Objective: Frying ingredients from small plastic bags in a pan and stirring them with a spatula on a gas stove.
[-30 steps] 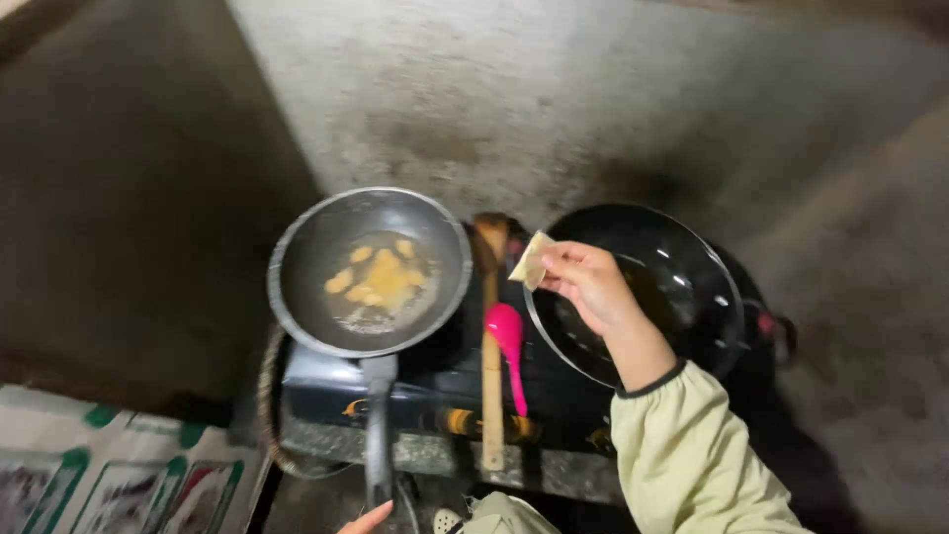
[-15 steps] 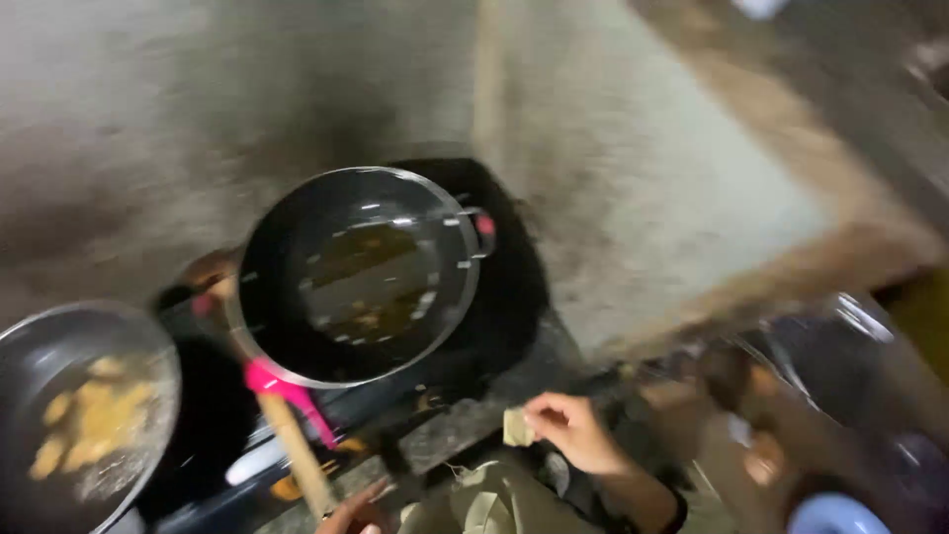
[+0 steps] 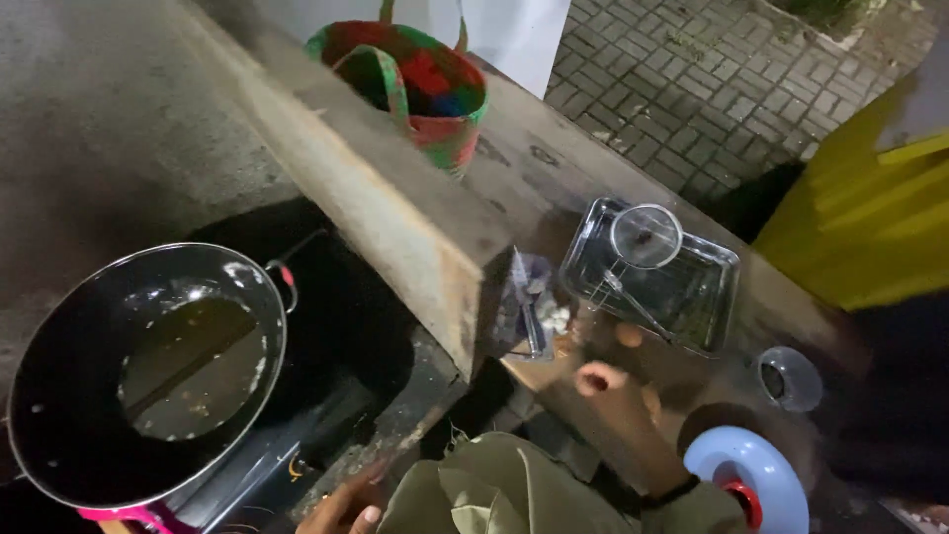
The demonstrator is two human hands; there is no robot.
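Note:
My right hand (image 3: 608, 381) is blurred, its fingers curled, just below a clear plastic bag (image 3: 529, 307) of small pale pieces on the wooden counter. Whether it holds anything I cannot tell. At the bottom edge my left hand (image 3: 341, 506) rests by the stove's front with nothing visible in it. A black wok (image 3: 59, 396) with a shallow pool of oil sits on the stove at the lower left.
A metal tray (image 3: 712, 267) carrying a round wire strainer (image 3: 646, 235) lies on the counter's right part. Near it are a small glass bowl (image 3: 789, 379) and a pale blue lid (image 3: 746, 470). A colourful woven bag (image 3: 435, 89) stands at the back.
The view has swung right, from the two pans to the counter. My right hand, which held a pale flat piece over the stove, now lies by the plastic bag.

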